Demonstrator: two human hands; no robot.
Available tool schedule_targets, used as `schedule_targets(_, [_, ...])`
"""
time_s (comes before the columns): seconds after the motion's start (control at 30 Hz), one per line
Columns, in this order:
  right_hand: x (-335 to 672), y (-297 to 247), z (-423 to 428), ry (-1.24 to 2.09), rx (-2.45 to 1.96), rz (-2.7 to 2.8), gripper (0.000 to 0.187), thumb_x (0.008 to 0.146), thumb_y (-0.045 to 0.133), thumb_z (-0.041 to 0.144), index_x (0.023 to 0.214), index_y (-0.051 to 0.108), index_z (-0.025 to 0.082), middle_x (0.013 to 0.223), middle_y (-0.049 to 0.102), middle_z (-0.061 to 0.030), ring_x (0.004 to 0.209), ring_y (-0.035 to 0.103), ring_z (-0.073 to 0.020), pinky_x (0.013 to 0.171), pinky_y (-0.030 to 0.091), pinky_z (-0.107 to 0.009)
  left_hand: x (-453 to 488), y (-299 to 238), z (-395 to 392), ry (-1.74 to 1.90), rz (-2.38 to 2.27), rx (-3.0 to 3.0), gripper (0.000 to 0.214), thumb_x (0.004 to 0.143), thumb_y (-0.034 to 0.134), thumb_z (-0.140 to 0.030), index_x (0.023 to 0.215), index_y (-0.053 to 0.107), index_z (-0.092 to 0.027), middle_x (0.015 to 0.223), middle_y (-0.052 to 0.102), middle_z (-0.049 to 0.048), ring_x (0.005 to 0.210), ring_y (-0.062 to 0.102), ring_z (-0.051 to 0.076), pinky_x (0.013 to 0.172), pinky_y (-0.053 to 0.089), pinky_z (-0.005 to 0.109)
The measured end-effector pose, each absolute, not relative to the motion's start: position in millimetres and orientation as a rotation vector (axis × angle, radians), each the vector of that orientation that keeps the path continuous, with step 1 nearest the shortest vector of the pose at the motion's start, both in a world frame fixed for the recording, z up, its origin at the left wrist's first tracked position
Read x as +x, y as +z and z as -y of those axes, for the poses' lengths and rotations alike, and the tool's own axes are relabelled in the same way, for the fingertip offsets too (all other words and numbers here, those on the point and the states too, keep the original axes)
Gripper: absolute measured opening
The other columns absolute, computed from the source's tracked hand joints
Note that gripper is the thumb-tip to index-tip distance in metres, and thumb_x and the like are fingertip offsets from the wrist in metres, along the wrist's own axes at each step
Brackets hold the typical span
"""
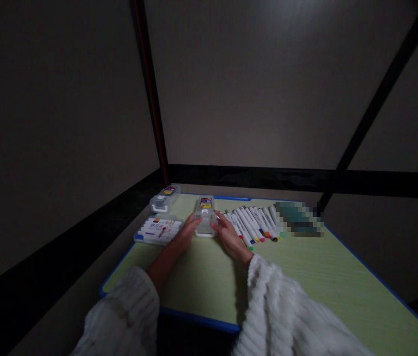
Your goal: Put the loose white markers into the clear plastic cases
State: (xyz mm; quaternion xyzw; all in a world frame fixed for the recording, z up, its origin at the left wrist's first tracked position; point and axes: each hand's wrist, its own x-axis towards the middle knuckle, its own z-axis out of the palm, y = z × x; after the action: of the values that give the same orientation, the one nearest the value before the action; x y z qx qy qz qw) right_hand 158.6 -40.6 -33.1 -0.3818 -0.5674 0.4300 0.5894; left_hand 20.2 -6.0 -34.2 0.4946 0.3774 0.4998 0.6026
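A clear plastic case (205, 225) with a white handle and a coloured label lies in the middle of the table, its handle end toward me. My left hand (186, 232) grips its left side, and my right hand (229, 236) has its fingers along the right side with the thumb on the lid. Just right of my right hand, several white markers (251, 225) with coloured tips lie side by side. A flat clear box of white pens (159, 230) with a printed cover sits left of my left hand.
Another clear handled case (165, 199) stands at the table's far left corner. A blurred-out greenish flat object (300, 217) lies right of the markers. The pale yellow-green table (201, 287) has a blue edge, with walls behind it and at left.
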Motion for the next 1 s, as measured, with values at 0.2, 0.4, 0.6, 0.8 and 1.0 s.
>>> schedule_targets(0.2, [165, -32, 42, 1.111, -0.889, 1.319, 0.050, 0.072, 0.061, 0.029, 0.120, 0.052, 0.024, 0.109, 0.064, -0.0073, 0.108, 0.056, -0.0225, 0.087, 0.046, -0.041, 9, -22, 18, 1.034, -0.757, 1.147, 0.040, 0.072, 0.069, -0.026, 0.109, 0.056, -0.017, 0.109, 0.063, 0.0088, 0.098, 0.060, 0.022, 0.086, 0.044, 0.032])
schedule_targets(0.4, [166, -33, 43, 1.154, -0.888, 1.325, 0.056, 0.069, 0.065, 0.031, 0.122, 0.049, 0.021, 0.113, 0.062, -0.0091, 0.103, 0.059, -0.0215, 0.089, 0.046, -0.040, 5, -17, 21, 1.035, -0.747, 1.139, 0.052, 0.064, 0.076, -0.026, 0.110, 0.052, -0.015, 0.106, 0.065, 0.0097, 0.097, 0.061, 0.023, 0.084, 0.045, 0.031])
schedule_targets(0.6, [165, -31, 47, 1.175, -0.918, 1.297, 0.059, 0.067, 0.065, 0.025, 0.122, 0.046, 0.024, 0.116, 0.061, -0.0085, 0.100, 0.060, -0.0209, 0.089, 0.046, -0.040, 1, -17, 19, 1.031, -0.788, 1.123, 0.063, 0.060, 0.077, -0.018, 0.115, 0.047, -0.016, 0.098, 0.067, 0.0089, 0.089, 0.065, 0.022, 0.080, 0.046, 0.032])
schedule_targets(0.8, [168, -31, 48, 1.219, -0.956, 1.281, 0.073, 0.061, 0.065, 0.016, 0.128, 0.038, 0.024, 0.121, 0.056, -0.0106, 0.097, 0.061, -0.0215, 0.084, 0.049, -0.039, -4, -16, 18, 0.981, -0.818, 1.146, 0.082, 0.051, 0.079, -0.011, 0.123, 0.039, -0.017, 0.097, 0.064, 0.0082, 0.086, 0.064, 0.022, 0.075, 0.046, 0.029])
schedule_targets(1.0, [168, -28, 51, 1.272, -0.941, 1.314, 0.089, 0.052, 0.067, 0.010, 0.133, 0.031, 0.023, 0.125, 0.051, -0.0137, 0.088, 0.064, -0.0217, 0.074, 0.054, -0.037, -11, -14, 19, 0.901, -0.843, 1.210, 0.102, 0.044, 0.079, -0.006, 0.133, 0.030, -0.023, 0.107, 0.058, 0.0101, 0.091, 0.062, 0.023, 0.076, 0.047, 0.030])
